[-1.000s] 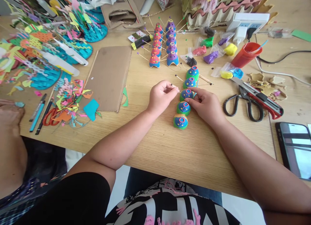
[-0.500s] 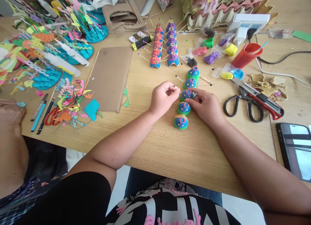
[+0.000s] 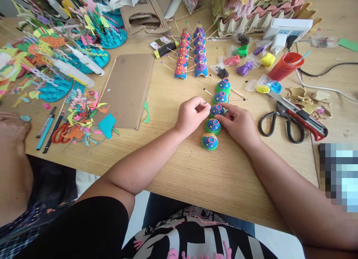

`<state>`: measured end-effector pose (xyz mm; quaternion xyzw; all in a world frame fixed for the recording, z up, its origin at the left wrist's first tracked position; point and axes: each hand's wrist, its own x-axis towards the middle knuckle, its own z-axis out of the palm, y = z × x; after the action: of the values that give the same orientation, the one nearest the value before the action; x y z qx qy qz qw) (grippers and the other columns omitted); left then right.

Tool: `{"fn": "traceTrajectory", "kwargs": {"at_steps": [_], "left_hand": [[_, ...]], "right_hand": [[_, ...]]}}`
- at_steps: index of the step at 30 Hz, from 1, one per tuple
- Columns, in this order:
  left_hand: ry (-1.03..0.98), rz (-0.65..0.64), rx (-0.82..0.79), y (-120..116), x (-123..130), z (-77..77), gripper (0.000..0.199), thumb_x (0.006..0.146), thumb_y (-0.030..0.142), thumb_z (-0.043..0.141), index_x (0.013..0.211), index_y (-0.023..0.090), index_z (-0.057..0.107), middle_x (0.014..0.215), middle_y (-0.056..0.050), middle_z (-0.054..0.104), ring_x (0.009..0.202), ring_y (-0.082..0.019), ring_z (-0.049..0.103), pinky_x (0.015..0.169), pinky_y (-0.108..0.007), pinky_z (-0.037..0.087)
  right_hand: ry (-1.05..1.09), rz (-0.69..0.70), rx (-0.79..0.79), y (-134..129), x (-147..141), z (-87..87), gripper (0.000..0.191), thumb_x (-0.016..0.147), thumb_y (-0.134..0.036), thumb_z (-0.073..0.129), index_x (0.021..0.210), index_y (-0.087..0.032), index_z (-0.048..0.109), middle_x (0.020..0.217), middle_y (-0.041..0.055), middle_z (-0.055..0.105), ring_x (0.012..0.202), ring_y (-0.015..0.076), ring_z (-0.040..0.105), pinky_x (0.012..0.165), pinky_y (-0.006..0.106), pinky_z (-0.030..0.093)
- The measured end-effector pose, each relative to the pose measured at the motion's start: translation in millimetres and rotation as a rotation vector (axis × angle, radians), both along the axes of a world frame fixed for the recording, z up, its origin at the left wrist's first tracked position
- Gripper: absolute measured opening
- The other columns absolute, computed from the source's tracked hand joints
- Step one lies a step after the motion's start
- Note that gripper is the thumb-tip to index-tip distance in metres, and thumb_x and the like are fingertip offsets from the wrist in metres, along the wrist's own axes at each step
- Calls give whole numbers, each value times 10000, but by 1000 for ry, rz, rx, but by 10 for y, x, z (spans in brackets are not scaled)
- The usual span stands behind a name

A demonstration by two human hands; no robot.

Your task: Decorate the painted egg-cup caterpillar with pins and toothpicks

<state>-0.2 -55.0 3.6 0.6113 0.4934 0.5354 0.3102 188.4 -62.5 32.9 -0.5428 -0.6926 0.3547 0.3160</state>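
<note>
My left hand (image 3: 192,114) is closed in a pinch on a thin stick (image 3: 206,103) with a dark tip, at the left side of a row of blue-and-green egg-carton cups (image 3: 213,125). Each cup in this row bears a painted face and a pink ring. My right hand (image 3: 237,124) grips the middle cup from the right with thumb and index finger. Dark-tipped sticks (image 3: 208,92) poke out from the far cups. Fingers hide part of the middle cup and most of the held stick.
Red figures (image 3: 181,60) and purple figures (image 3: 200,57) stand behind. Scissors (image 3: 282,119) and a red cutter (image 3: 304,117) lie to the right, near an orange cup (image 3: 283,66) and clay bags (image 3: 245,67). Cardboard (image 3: 127,91) and paper scraps (image 3: 81,117) lie left. Another person's hand (image 3: 13,130) rests at far left.
My left hand has edged slightly right, bringing the stick closer to the middle cup. My right hand keeps its grip. The whole view has shifted a little.
</note>
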Motion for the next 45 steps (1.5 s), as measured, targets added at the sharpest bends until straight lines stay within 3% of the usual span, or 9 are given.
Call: {"fn": "traceTrajectory", "kwargs": {"at_steps": [12,21,32,37,45], "left_hand": [[-62,-9,-105,40,-33,48,132,799,87,687,810,208,635,762,33,678,686,-101,629,671,-230,499],[-65,-28,-130,21,-29,69,243,780,73,681,978,212,649,900,2,748,789,-114,687,717,-224,532],[-28,57,-42,-26,-37,51,410,724,96,666,1103,247,625,1044,-32,696,857,-140,603,628,-228,447],[34,129,100,-72,-63,56,459,721,106,645,1154,254,612,1154,-60,689,996,-187,603,726,-293,458],[110,136,169,-111,-70,70,403,774,138,630,1156,263,611,1174,-61,690,1098,-221,627,800,-333,478]], "right_hand": [[9,-13,20,-10,9,-29,410,871,-285,745,1267,-181,763,624,-65,475,592,129,425,656,317,397],[53,4,2,8,18,-44,461,877,-282,731,1330,-198,733,616,-74,435,578,126,398,623,310,365],[159,22,-46,26,45,-37,436,853,-275,728,1277,-181,695,619,-100,418,570,108,383,613,292,346],[200,23,-70,35,60,-14,343,837,-254,731,1164,-194,645,609,-120,398,556,97,362,599,275,318],[220,-50,-49,63,62,-66,280,827,-315,754,1059,-212,636,640,-99,443,566,100,386,580,269,312]]}}
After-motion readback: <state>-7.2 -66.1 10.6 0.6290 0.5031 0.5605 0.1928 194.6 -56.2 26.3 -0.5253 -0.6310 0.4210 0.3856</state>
